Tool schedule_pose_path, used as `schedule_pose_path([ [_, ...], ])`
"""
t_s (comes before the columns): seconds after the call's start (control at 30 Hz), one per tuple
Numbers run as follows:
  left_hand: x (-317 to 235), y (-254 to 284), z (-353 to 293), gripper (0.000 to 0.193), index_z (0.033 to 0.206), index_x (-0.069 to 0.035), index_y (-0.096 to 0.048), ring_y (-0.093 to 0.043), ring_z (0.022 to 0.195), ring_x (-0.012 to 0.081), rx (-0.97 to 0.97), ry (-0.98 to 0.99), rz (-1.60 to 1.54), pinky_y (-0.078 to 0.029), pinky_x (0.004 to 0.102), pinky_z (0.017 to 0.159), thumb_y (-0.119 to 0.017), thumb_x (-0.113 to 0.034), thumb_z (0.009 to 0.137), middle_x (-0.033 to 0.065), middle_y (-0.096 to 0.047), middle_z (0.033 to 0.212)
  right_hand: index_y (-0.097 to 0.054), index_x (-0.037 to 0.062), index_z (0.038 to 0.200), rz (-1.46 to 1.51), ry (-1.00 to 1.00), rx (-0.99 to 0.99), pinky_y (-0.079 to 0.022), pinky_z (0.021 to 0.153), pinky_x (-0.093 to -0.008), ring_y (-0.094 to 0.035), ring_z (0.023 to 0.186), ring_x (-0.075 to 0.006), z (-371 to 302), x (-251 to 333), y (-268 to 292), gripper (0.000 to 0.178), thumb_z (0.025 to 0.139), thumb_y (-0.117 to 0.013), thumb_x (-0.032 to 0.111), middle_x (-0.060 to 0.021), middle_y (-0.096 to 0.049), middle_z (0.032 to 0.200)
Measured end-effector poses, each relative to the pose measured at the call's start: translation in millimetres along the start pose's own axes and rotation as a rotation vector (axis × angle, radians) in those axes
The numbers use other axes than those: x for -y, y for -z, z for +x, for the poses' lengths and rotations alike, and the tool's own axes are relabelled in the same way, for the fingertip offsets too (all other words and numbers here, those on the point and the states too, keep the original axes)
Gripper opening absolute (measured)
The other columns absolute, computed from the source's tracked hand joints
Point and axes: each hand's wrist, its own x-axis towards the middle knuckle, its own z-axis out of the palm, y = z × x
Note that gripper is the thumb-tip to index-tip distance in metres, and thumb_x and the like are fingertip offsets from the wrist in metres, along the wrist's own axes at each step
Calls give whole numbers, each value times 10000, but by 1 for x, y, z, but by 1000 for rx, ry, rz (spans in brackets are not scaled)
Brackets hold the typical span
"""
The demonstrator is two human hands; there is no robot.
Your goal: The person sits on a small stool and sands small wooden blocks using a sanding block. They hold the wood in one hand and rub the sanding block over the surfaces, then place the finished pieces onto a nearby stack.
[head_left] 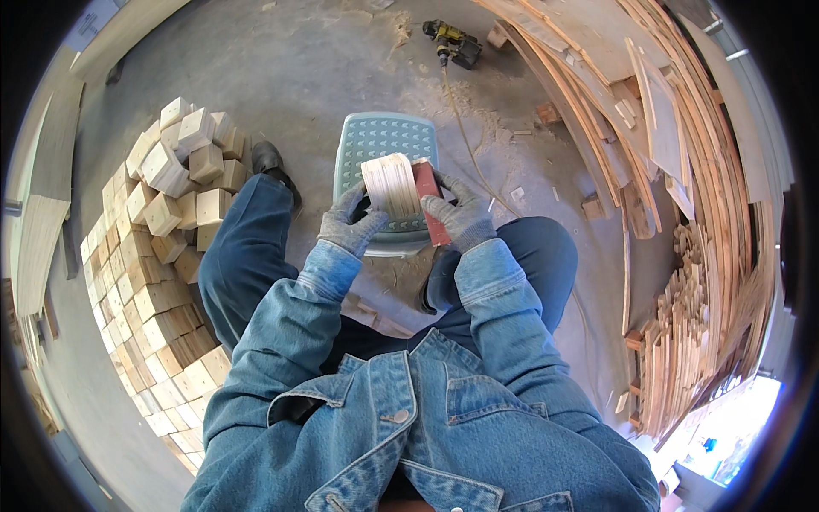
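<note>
My left hand (348, 224), in a grey knit glove, grips a pale wooden block (392, 184) with layered edges by its left side. My right hand (461, 214), gloved the same way, is closed on a flat reddish-brown strip (432, 205) that looks like sandpaper. The strip stands along the block's right side; whether the two touch is hard to tell. Both are held over a pale blue-green plastic stool (386, 128) with a studded top, between my knees. Some of my fingertips are hidden behind the block and strip.
Many similar wooden blocks (162, 299) are heaped at the left. A yellow and black power tool (454, 44) lies ahead on the dusty concrete floor, near a thin hose (473, 158). Long wooden strips (717, 188) and shorter slats (674, 358) are stacked at the right.
</note>
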Motion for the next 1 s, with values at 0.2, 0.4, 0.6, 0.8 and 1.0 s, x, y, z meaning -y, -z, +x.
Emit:
schedule_pose_path([
  [0.2, 17, 8, 5, 570, 1311, 0, -715, -732, 1102, 189, -58, 35, 309, -589, 339, 1008, -921, -162, 805, 130, -769, 1220, -585, 29, 1501, -140, 0, 22, -482, 1149, -384, -645, 1321, -291, 3, -37, 8, 668, 936, -834, 286, -188, -659, 1444],
  [0.4, 1, 4, 5, 723, 1360, -8, -667, -742, 1087, 218, -29, 171, 562, -595, 352, 1004, -971, -233, 743, 151, -761, 1212, -586, 23, 1491, -345, -16, 43, -499, 1129, -394, -656, 1316, -314, -18, -19, 19, 712, 905, -852, 328, -207, -666, 1431],
  [0.6, -3, -9, 1, 1270, 1614, -28, -310, -672, 1236, 282, -32, 52, 668, -574, 380, 1066, -1041, -277, 606, 176, -595, 1461, -604, 31, 1476, -428, -42, 70, -506, 1124, -402, -663, 1309, -321, -29, -18, 28, 713, 882, -862, 329, -199, -672, 1431],
  [0.8, 14, -15, 16, 1286, 1607, -52, -333, -574, 1388, 307, 121, 61, 499, -479, 449, 1187, -1021, -426, 587, 174, -574, 1511, -638, 11, 1433, -468, 25, 59, -513, 1121, -406, -660, 1314, -341, -33, -25, 29, 696, 854, -878, 313, -214, -669, 1430],
  [1.0, 33, -21, 41, 683, 1548, -124, -467, -608, 1362, 352, -34, 362, -900, -507, 560, 1157, -620, -521, 1014, 106, -608, 1509, -638, -7, 1425, -522, 34, -66, -515, 1124, -415, -658, 1304, -353, -34, -12, 17, 703, 838, -890, 287, -222, -660, 1430],
])
